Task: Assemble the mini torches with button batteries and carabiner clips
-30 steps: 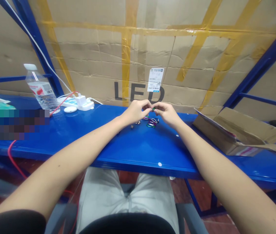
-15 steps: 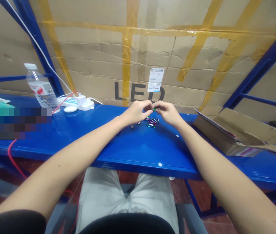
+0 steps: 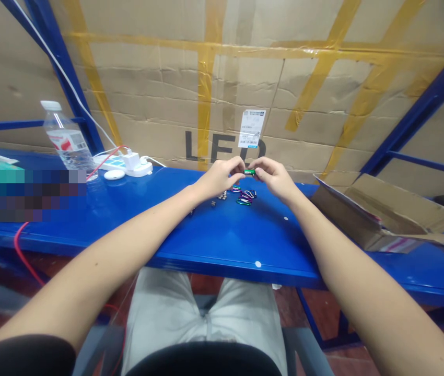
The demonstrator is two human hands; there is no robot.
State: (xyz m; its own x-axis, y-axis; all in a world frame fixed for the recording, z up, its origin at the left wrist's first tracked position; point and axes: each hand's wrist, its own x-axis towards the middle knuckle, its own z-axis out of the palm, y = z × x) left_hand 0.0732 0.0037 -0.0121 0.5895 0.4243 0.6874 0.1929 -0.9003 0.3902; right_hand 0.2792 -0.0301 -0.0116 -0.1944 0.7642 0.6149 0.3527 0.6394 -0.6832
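Above the blue table, a small shiny green cylinder [image 3: 249,172] spans the gap between my two hands. My right hand [image 3: 275,178] pinches its right end between thumb and fingers. My left hand [image 3: 222,177] is closed at the other end, thumb and fingertips bent toward it. Just below the hands lie several carabiners [image 3: 244,201] in purple, green and other colours. Tiny metallic parts [image 3: 222,196] are scattered beside my left hand, partly hidden by it.
An open cardboard box [image 3: 371,219] stands on the right of the blue table [image 3: 225,240]. To the left are a water bottle [image 3: 67,143], a white power strip [image 3: 138,166] with cables and a round white object [image 3: 114,174]. Behind rises a large taped carton [image 3: 159,94].
The green cylinder shows more of its length now, lying sideways between the hands. My right hand has shifted slightly to the right.
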